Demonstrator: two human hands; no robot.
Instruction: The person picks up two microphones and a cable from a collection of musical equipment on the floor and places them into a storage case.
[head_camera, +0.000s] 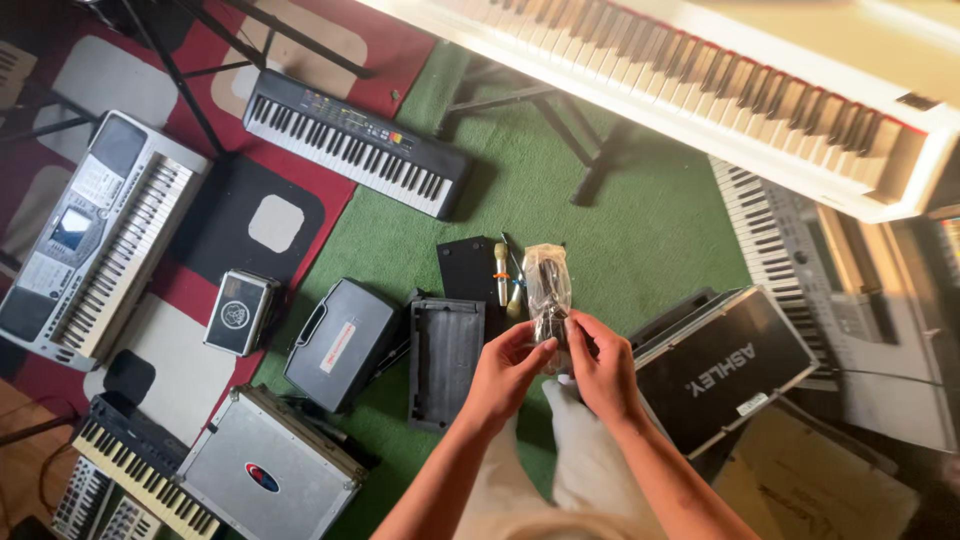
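Both hands meet over the green carpet (640, 230), pinching the lower end of a clear plastic bag (548, 290) between them. The left hand (508, 368) has its fingers curled onto the bag's left edge, the right hand (603, 368) grips it from the other side, thumb and forefinger closed on the plastic. Something dark sits inside the bag, but the glare on the wrinkled plastic makes it hard to say what it is. The bag's bottom end is covered by the fingers.

Right under the bag lies an open black case (447, 358), its lid (468, 268) flat beside it, with a microphone (501, 272) partly hidden behind the bag. To the left lie a closed grey case (340, 345) and a small black box (240, 312). A silver hard case (268, 470) is nearer the lower edge. On the right a black flight case (725, 365) is half lost in shadow.

Keyboards ring the floor: a black one (355, 142), a silver one (95, 240), and a white piano (720, 85) cut off at the top. Another keyboard (770, 250) beneath the piano is only partly seen.
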